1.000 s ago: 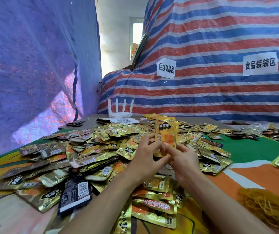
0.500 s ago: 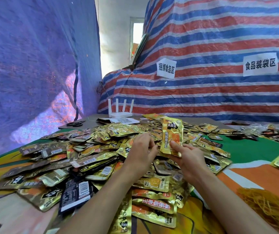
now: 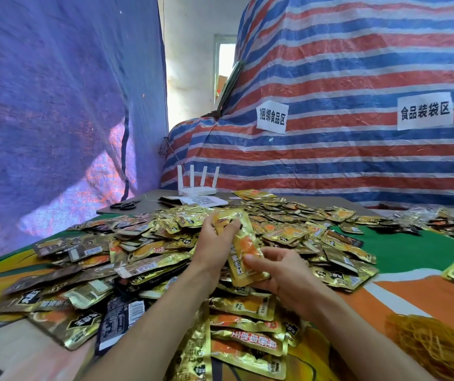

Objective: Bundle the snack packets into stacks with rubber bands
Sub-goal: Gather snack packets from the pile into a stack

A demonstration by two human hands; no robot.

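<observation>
From my end I have both hands on the same gold snack packet [image 3: 245,244], held slanted just above the heap of packets [image 3: 143,259] that covers most of the bench [image 3: 412,251]. The left hand [image 3: 213,243] has its fingers curled over the packet's far, upper end. The right hand [image 3: 283,276] pinches the near, lower end, thumb on the printed face and fingers underneath. I cannot tell whether this is one packet or a few pressed flat together. I judge these pouches light and thin, with a soft filled middle and stiffer sealed edges, and the glossy foil looks slippery, so a loose stack would likely fan out and slide. I would grip across the flat faces near the ends, squaring the edges against each other, and not squeeze the puffy centre. The rubber bands [image 3: 437,347] lie in a tangled yellow mound at the near right of the bench, well apart from the hands, so one hand would have to let go to fetch one.
</observation>
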